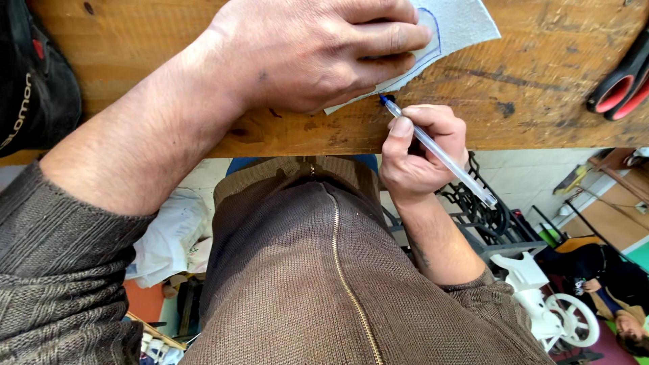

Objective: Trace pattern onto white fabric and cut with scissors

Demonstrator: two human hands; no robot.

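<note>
Your right hand [416,152] has its fingers closed around a clear pen [438,152], pinching it near the tip. The pen's long axis runs on a diagonal: its blue tip points up and to the left, touching the near edge of the pale fabric piece [454,23], while the back end slants down and to the right past your knuckles, out beyond the edge of the wooden surface [541,88]. Your left hand [318,51] lies flat on the fabric piece, fingers stretched out and together, pressing it down onto the surface. A blue drawn line curves on the fabric just beside your fingertips. Red-and-black scissor handles [622,84] rest well apart at the right.
</note>
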